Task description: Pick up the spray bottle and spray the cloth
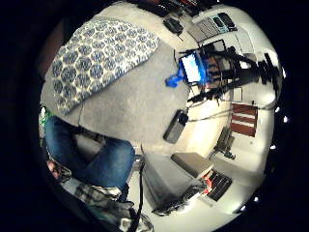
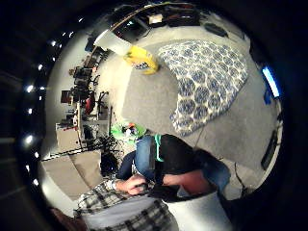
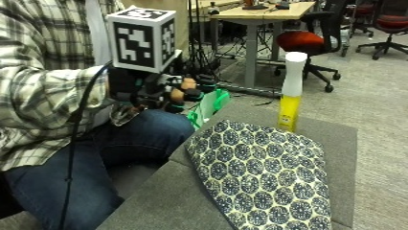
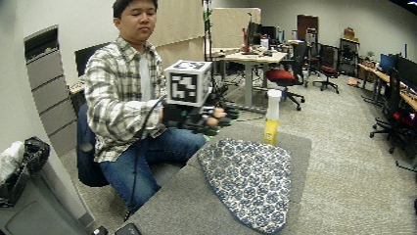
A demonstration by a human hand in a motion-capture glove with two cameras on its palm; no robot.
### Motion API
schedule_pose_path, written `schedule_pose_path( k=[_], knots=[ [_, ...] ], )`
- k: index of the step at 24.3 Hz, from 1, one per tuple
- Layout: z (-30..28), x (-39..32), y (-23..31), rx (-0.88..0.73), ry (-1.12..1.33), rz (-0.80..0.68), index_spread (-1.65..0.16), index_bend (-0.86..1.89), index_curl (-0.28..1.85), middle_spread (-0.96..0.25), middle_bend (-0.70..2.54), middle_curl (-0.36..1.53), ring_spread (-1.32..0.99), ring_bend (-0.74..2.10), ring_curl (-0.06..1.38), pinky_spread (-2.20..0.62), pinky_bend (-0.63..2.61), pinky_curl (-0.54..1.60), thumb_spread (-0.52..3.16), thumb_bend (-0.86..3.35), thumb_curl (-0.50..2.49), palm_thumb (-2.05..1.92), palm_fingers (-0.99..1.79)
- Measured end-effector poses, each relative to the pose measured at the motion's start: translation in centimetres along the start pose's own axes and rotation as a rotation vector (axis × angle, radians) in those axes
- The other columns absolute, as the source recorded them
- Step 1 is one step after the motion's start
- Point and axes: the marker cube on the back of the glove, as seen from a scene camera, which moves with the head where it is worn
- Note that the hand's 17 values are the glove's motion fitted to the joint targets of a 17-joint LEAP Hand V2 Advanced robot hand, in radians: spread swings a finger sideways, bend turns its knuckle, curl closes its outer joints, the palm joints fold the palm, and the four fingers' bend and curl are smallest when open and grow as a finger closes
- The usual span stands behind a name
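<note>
While the hand [image 3: 163, 91] hangs in the air above my lap, at the near edge of the desk [image 3: 159, 191], I have not yet touched anything. The grip holds nothing: its fingers [image 3: 188, 88] are loosely curled and point toward the bottle.

The bottle [image 3: 290, 91] stands upright on the desk at the far edge, just beyond the cloth [image 3: 265, 177], and well apart from the hand. It has a white top and a yellow lower part. The cloth, blue and white with a round pattern, lies flat between the hand and the bottle and covers much of the desk. In the thumb side view, the bottle [image 2: 126, 49] and the cloth [image 2: 204, 82] appear beside each other on the grey desk.

I judge that the step in hand is the reach. To do it well I would carry the hand over the cloth, high enough not to drag it, and open the grip wider before arriving. The bottle is tall and narrow, so a push near the top could tip it; I would come from the side and close around the neck, under the white top, with one finger free for the trigger. I cannot tell from these pictures which way the nozzle faces, so I would check this before I aim at the cloth.
</note>
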Motion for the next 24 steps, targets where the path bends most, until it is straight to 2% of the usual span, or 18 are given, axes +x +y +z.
schedule_pose_path(
  k=[6,10,15,24],
  knots=[
    [2.7,-0.8,8.4,0.044,-0.066,0.139,-0.44,0.15,0.27,-0.1,0.17,0.27,0.13,0.24,0.32,0.2,0.53,0.31,1.06,-0.02,0.42,0.4,-0.03],
    [4.0,-1.5,12.1,0.075,-0.075,0.174,-0.44,0.15,0.27,-0.09,0.17,0.27,0.14,0.24,0.31,0.2,0.54,0.31,1.08,-0.02,0.42,0.41,-0.03],
    [4.1,-1.7,14.4,0.124,-0.05,0.203,-0.43,0.17,0.27,-0.08,0.18,0.27,0.15,0.24,0.31,0.21,0.54,0.31,1.1,-0.01,0.42,0.44,-0.01],
    [5.1,-2.3,15.6,0.106,-0.022,0.194,-0.42,0.17,0.28,-0.07,0.18,0.28,0.16,0.23,0.31,0.21,0.53,0.3,1.12,-0.01,0.43,0.48,0.0]
  ],
)
